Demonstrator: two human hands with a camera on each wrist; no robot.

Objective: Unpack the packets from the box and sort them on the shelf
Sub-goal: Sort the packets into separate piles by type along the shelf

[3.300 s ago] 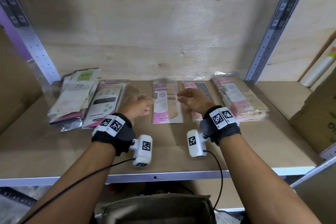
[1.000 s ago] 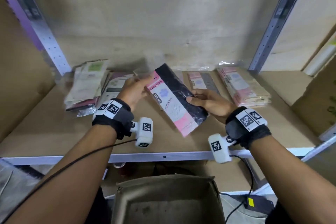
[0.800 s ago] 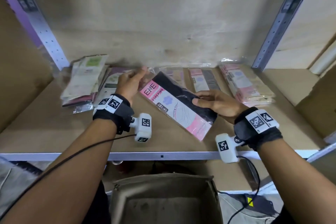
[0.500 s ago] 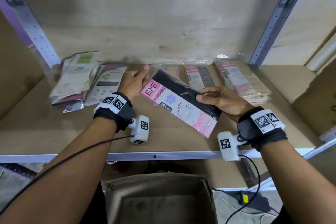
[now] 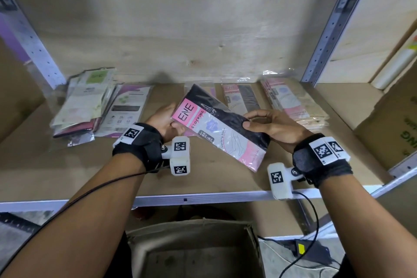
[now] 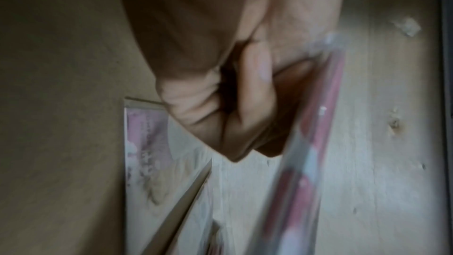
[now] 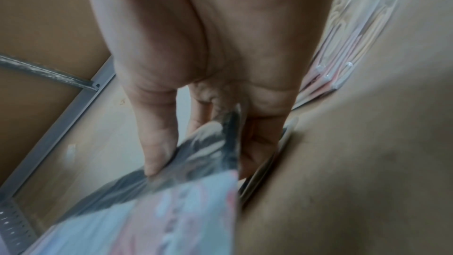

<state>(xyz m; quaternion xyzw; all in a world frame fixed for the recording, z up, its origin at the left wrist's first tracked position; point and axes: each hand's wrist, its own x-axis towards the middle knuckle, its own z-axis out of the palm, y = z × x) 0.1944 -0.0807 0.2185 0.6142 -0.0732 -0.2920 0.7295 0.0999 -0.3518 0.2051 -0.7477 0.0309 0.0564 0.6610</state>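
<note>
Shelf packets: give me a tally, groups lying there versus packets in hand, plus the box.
Packet groups lying on the shelf: 5
ENE stocking packet held by left hand and right hand: 1
Open box below: 1
Total: 7

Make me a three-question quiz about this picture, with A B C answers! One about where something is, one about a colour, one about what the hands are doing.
1. Where does the stack with the green label lie on the shelf?
A. far left
B. middle
C. far right

2. What colour is the ENE panel on the held packet?
A. blue
B. pink
C. yellow

3. How is the packet held?
A. by both hands
B. by one hand
C. by none, it lies flat

Answers:
1 A: it sits beside the left upright.
2 B: the letters stand on pink.
3 A: the left hand grips one end, the right hand pinches the dark edge.
</note>
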